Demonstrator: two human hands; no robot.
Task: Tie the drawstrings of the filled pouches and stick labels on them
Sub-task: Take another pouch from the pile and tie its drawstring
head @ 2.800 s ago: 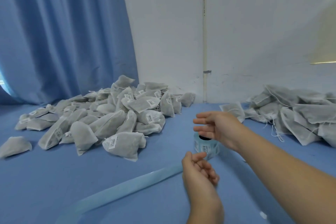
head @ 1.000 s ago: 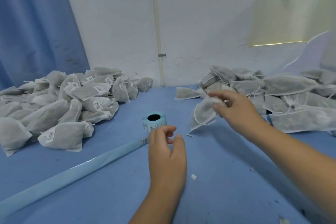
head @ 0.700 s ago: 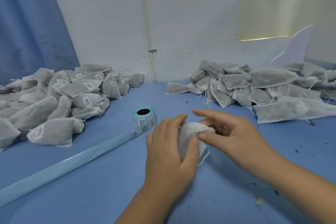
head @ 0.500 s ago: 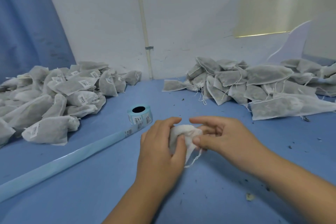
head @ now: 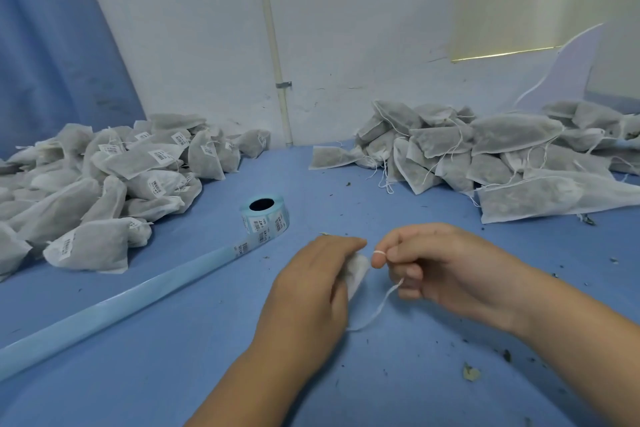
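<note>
A blue table [head: 145, 367] fills the lower view, with a white wall [head: 346, 28] behind and a blue curtain [head: 52, 45] at ten o'clock. At nine o'clock lies a heap of labelled pouches [head: 114, 166]; at two o'clock a heap of unlabelled pouches [head: 502, 156] with loose strings. A label roll [head: 265, 217] stands at the centre, and its pale blue strip [head: 114, 308] runs toward eight o'clock. Near six o'clock the left hand [head: 311, 291] is curled around a small white pouch [head: 356, 272], knuckles up. Just beside it, the right hand [head: 446, 267] pinches the thin white drawstring [head: 379, 308], which is looped around one fingertip. Dark crumbs are scattered on the cloth.
</note>
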